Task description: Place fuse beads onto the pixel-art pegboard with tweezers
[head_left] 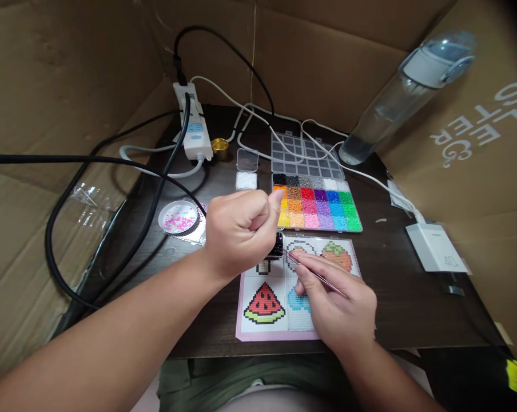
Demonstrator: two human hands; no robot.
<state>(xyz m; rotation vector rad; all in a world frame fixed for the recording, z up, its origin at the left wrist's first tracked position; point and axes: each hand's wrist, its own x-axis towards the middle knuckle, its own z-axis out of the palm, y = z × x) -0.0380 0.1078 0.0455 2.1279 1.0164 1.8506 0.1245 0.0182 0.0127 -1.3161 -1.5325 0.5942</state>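
Observation:
My left hand (243,232) is closed, seen from its back, the fingers curled out of sight. Against its right edge shows a small open box of black beads (278,245), mostly hidden by the fist; it appears held there. My right hand (338,297) pinches pink metal tweezers (322,278), their tips at the bead box. Below both hands lies a pegboard on a pattern sheet (252,286) with a watermelon (265,304), an orange fruit (336,256) and a blue figure, partly covered by my right hand.
Behind the hands lies an open bead case (318,203) with many colours. A small box of white beads (246,181) and a round dish of pink beads (178,217) stand to the left. Around them are a power strip (194,126), cables, a bottle (389,109) and a white charger (436,247).

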